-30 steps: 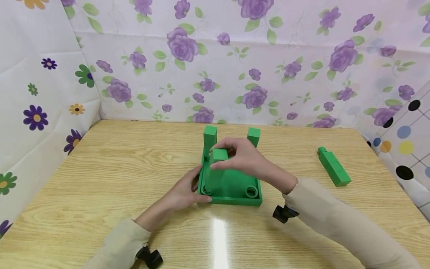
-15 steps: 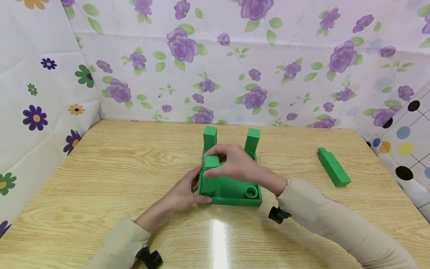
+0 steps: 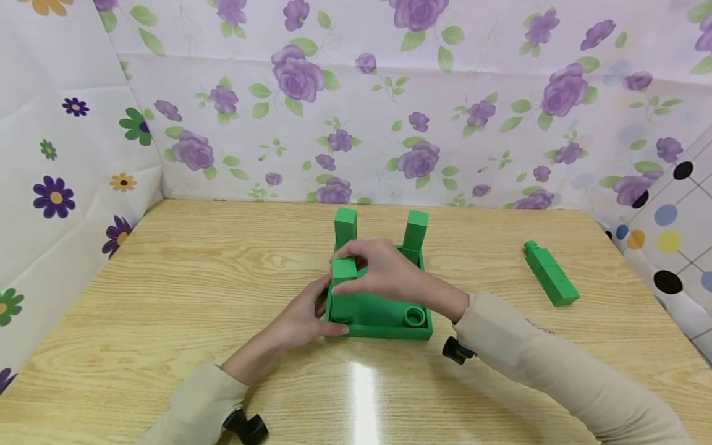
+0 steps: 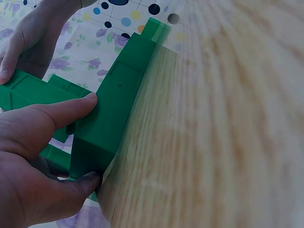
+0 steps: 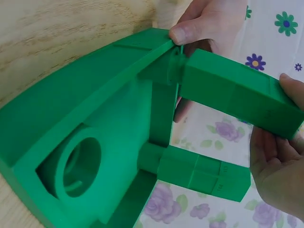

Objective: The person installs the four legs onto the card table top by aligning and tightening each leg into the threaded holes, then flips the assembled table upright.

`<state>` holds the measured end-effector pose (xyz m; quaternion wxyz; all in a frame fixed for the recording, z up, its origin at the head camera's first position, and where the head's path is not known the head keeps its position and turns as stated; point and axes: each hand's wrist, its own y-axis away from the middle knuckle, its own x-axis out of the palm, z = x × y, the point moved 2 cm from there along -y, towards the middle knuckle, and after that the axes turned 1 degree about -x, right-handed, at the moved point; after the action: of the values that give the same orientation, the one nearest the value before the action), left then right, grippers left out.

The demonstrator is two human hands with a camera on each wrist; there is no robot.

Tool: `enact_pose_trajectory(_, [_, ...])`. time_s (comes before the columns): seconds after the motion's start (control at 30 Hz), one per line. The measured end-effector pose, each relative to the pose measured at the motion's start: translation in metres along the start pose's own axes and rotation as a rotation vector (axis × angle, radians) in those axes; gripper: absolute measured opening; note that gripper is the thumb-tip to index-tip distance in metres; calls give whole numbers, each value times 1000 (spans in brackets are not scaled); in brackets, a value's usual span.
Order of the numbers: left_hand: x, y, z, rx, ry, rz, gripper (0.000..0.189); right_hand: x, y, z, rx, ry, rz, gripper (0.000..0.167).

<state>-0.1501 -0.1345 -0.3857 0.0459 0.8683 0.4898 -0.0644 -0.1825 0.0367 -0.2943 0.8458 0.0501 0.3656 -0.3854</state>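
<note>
A green square tabletop (image 3: 384, 334), upside down with raised rims, lies at the middle of the wooden table. My left hand (image 3: 303, 315) grips its near left corner, thumb on the front rim. My right hand (image 3: 384, 269) pinches the upper end of a square green leg (image 3: 343, 269) between thumb and fingers. That leg (image 5: 237, 90) stands at the near left socket; in the right wrist view a bit of round threaded end shows between it and the socket. Two more legs stand at the far corners, a left one (image 3: 345, 225) and a right one (image 3: 416, 232). The near right threaded socket (image 5: 78, 166) holds no leg.
Another green leg (image 3: 550, 274) with a threaded end lies on the wooden table (image 3: 222, 266) at the right. A flowered cloth (image 3: 356, 99) hangs behind the table's far edge. Black wrist cameras, such as one on the right (image 3: 458, 350), hang below both sleeves.
My right hand has moved left and slightly down with the leg, which now stands straighter over the near left socket. My left hand keeps its grip on the tabletop. The view has shifted slightly.
</note>
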Motion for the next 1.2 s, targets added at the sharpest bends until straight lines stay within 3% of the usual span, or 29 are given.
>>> enact_pose_trajectory(0.13, [-1,0,1,32,-14,7,87,4,1,4,-15,26,15,39])
enact_pose_trajectory(0.47, [-1,1,2,34,-27,-7,85,7,3,3,39,-15,7,40])
enact_pose_trajectory(0.6, [0,0,2,28,-21,-13,85,6,6,-3,25,-135,54,48])
enact_pose_trajectory(0.9, [0,0,0,3,-31,-30,81,-5,6,-7,-47,-447,269,52])
enact_pose_trajectory(1.07, [0,1,1,-12,-24,-34,84,-5,5,-11,-30,-537,279,50])
enact_pose_trajectory(1.2, [0,1,1,-15,-17,-30,85,-4,3,-13,-26,-547,262,49])
